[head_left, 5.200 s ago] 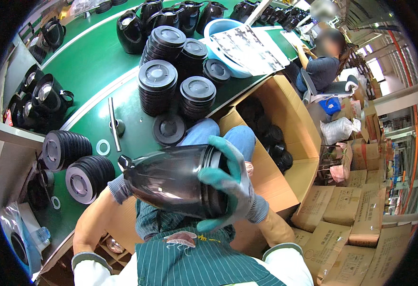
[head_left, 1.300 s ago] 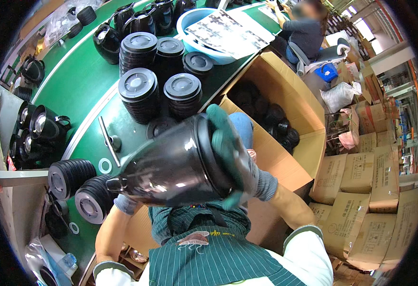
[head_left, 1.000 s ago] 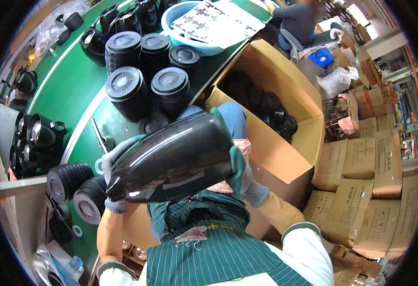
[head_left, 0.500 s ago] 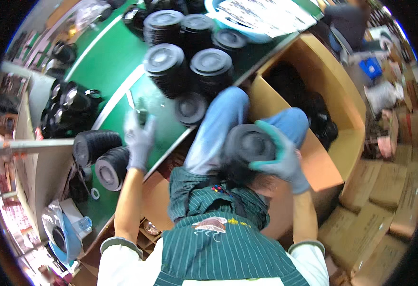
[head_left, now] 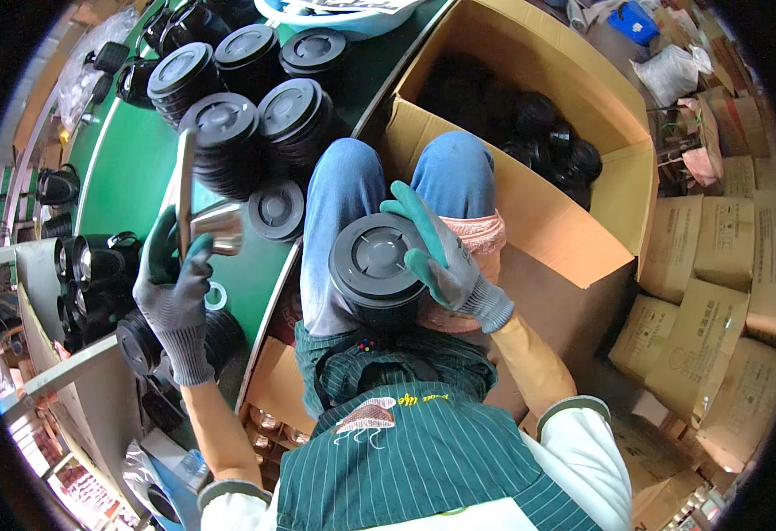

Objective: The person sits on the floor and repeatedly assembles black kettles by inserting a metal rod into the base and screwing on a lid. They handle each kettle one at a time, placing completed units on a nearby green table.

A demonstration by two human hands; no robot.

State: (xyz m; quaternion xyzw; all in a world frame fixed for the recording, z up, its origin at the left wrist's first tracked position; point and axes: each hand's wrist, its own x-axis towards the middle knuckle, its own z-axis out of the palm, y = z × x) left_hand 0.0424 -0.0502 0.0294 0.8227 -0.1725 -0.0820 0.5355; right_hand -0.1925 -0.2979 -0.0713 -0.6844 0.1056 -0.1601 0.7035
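Note:
Between my thighs sits a black round lid (head_left: 375,255) with a raised centre and small notches, atop a dark body that I cannot make out fully. My gloved right hand (head_left: 445,257) rests round its right rim, fingers along the far edge and thumb over the top. To the left, above the green table, my gloved left hand (head_left: 175,288) is closed on an object with a long thin upright edge and a shiny metal cylinder (head_left: 218,228); its kind is unclear. Beyond it stand stacks of black round lids (head_left: 220,117), and a single lid (head_left: 276,210) lies at the table edge.
An open cardboard box (head_left: 622,190) with black round parts stands at the right, its flap near my knee. Cartons (head_left: 702,354) are stacked beyond it. A light blue basin (head_left: 339,22) is at the far table edge. More black stacks (head_left: 140,341) lie by my left wrist.
My left hand has raised the metal object off the table, toward me. My right hand and the black lid have shifted left onto my lap, and the whole view has turned.

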